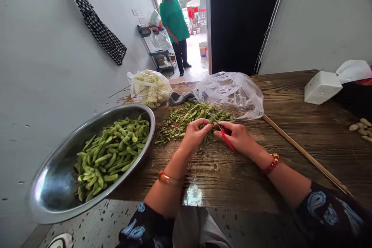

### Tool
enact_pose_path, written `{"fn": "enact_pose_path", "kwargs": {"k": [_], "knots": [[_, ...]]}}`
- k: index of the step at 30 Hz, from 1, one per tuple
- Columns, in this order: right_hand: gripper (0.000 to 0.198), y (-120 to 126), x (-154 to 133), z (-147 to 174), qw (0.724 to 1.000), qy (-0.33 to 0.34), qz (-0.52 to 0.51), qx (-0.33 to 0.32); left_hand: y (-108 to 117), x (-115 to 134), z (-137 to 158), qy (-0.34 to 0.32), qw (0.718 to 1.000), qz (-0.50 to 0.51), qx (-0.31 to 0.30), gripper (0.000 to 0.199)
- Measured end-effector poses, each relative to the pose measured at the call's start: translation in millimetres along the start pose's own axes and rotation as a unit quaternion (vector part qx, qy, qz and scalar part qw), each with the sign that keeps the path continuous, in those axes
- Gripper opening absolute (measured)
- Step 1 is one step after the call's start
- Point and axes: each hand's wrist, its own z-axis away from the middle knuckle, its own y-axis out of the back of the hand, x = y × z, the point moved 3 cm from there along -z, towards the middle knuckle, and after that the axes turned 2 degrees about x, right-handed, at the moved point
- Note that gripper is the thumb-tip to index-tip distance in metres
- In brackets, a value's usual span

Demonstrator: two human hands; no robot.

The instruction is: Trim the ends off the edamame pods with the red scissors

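blue-patterned sleeves (328, 209) were nearest us, by the edge of the table (232, 178). our left hand (194, 135) had finger and thumb pinched together; we could not tell on what. our right hand (241, 138) gripped red scissors (228, 141), blades over loose pods (197, 111). behind lay a plastic bag (229, 89); to our left, more pods (113, 155) partly filled a steel bowl (52, 184).

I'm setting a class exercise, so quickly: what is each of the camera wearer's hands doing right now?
Left hand: closed in a pinch; anything held is too small to make out.
Right hand: closed, holding red-handled scissors.
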Motion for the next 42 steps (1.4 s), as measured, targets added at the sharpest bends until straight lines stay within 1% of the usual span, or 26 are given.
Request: {"fn": "enact_pose_path", "kwargs": {"k": [4, 6, 9, 12, 16, 20, 29, 34, 37, 42], "knots": [[0.046, -1, 1, 0, 1.0, -0.007, -0.011, -0.009, 0, -3, -1, 0.002, 1.0, -0.002, 0.0, 0.024], [0.045, -2, 2, 0, 1.0, -0.006, -0.021, -0.013, 1, -3, -1, 0.011, 1.0, 0.018, 0.001, 0.025], [0.046, -2, 3, -1, 0.999, -0.02, -0.041, -0.008, 2, -4, 0, 0.047, 0.994, 0.094, 0.004, 0.028], [0.049, -1, 4, -1, 0.998, -0.038, -0.045, 0.013, 4, -4, -1, 0.082, 0.981, 0.173, 0.019, 0.031], [0.053, -1, 2, -1, 0.998, -0.041, -0.036, 0.021, 8, -2, -1, 0.09, 0.97, 0.221, 0.052, 0.033], [0.053, -1, 0, -1, 0.999, -0.027, -0.024, 0.022, 8, 1, -1, 0.082, 0.966, 0.238, 0.055, 0.035], [0.055, -3, 5, 0, 0.999, -0.023, -0.021, 0.023, 3, -2, 1, 0.088, 0.971, 0.221, 0.019, 0.035], [0.049, -1, -3, 1, 0.999, -0.005, -0.007, 0.033, 1, -3, 2, 0.092, 0.97, 0.226, 0.009, 0.034], [0.048, -1, -4, 1, 0.999, 0.002, -0.006, 0.048, -1, -3, 2, 0.093, 0.967, 0.237, 0.005, 0.035], [0.047, -3, -1, 1, 0.999, 0.0, -0.003, 0.038, -2, -4, 3, 0.084, 0.966, 0.245, 0.006, 0.034]]}}
